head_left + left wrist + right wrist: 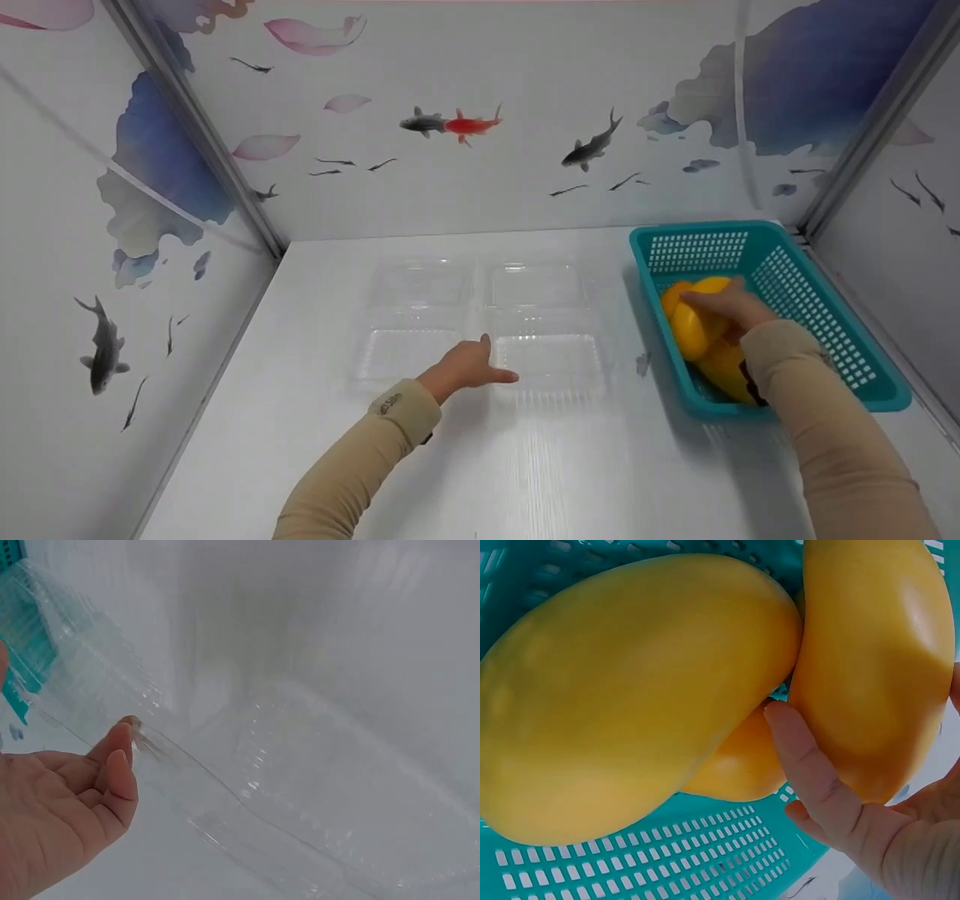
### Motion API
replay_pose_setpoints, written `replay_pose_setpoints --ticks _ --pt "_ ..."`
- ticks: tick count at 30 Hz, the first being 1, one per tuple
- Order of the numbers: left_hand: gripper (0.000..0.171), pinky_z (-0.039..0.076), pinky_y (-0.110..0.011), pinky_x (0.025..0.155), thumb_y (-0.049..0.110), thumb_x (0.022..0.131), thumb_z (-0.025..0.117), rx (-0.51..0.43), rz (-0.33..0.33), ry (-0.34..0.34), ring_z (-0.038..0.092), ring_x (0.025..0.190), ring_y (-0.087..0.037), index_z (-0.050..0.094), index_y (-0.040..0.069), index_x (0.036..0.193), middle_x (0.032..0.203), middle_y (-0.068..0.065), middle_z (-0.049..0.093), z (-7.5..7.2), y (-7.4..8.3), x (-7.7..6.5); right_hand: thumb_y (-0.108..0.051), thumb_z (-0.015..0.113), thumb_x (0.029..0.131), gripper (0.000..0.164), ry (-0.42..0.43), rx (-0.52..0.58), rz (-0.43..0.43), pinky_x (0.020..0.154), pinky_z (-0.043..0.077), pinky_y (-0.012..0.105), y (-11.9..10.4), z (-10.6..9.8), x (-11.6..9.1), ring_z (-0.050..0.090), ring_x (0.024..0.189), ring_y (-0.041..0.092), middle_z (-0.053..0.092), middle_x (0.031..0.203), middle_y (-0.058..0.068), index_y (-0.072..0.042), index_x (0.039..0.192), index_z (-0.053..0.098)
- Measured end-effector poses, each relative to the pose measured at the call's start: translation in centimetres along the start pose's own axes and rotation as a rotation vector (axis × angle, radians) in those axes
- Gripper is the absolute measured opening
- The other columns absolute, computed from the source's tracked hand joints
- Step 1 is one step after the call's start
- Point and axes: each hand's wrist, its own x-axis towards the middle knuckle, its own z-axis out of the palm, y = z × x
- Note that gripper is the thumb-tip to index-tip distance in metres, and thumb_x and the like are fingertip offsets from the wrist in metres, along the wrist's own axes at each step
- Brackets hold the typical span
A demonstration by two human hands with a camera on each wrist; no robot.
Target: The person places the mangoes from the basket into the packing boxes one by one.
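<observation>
My right hand [731, 304] reaches into the teal basket [862, 390] and grips a yellow mango [877, 667], with the fingers on one side and the thumb on the other. Another large mango [630, 705] lies beside it, and a more orange one [735, 761] shows partly hidden beneath the two. On the table, two clear plastic clamshell boxes [416, 285] [544, 356] lie unfolded side by side. My left hand [469, 364] is over the gap between their front halves, thumb and index finger spread apart. Its other fingers bend loosely, fingertips right at a box's rim in the left wrist view.
The basket stands at the table's right side, near the right wall panel [900, 195]. Behind the boxes rises a back panel [510, 180] printed with fish and petals. A left panel [60, 225] borders the white table [525, 480].
</observation>
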Motion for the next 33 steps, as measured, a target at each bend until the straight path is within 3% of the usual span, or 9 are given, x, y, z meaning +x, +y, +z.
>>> replay_pose_setpoints --ticks 5,12,19,26,33 --pt "0.094 0.034 -0.039 0.104 0.045 0.078 0.068 -0.010 -0.025 0.030 0.040 0.127 -0.031 0.020 -0.007 0.141 0.137 -0.021 0.041 0.8 0.6 -0.3 -0.066 0.050 0.079 0.122 0.013 0.022 -0.005 0.094 0.039 0.048 0.1 0.0 0.2 0.036 0.109 0.041 0.014 0.132 0.034 -0.005 0.123 -0.046" --pt "0.099 0.040 -0.040 0.098 0.042 0.073 0.074 0.062 -0.037 0.063 0.050 0.117 -0.033 0.021 -0.009 0.140 0.127 -0.024 0.051 1.5 0.2 -0.1 -0.062 0.051 0.081 0.123 0.007 0.052 0.004 0.097 0.038 0.048 -0.2 0.3 0.4 0.036 0.109 0.041 0.008 0.135 0.036 -0.002 0.121 -0.048" --pt "0.101 0.040 -0.039 0.098 0.042 0.071 0.075 0.069 -0.059 0.066 0.050 0.117 -0.031 0.021 -0.007 0.141 0.130 -0.022 0.049 1.7 0.3 0.1 -0.062 0.054 0.079 0.124 0.076 0.016 0.020 0.091 0.044 0.049 -0.6 0.6 0.9 0.031 0.112 0.047 -0.012 0.135 0.041 -0.002 0.122 -0.047" --pt "0.101 0.036 -0.041 0.102 0.039 0.071 0.076 0.029 -0.096 0.048 0.044 0.124 -0.033 0.019 -0.005 0.142 0.135 -0.022 0.044 1.5 0.7 -0.1 -0.061 0.056 0.078 0.127 0.087 0.008 0.029 0.101 0.033 0.055 -0.9 0.7 1.3 0.019 0.120 0.051 -0.006 0.136 0.042 -0.003 0.120 -0.049" --pt "0.103 0.033 -0.040 0.105 0.040 0.072 0.076 -0.006 -0.115 0.033 0.041 0.126 -0.033 0.016 -0.003 0.144 0.138 -0.020 0.042 1.6 0.8 0.0 -0.055 0.059 0.079 0.126 0.083 0.039 0.003 0.098 0.038 0.052 -0.8 0.6 1.2 0.025 0.115 0.048 -0.003 0.134 0.041 0.001 0.123 -0.045"
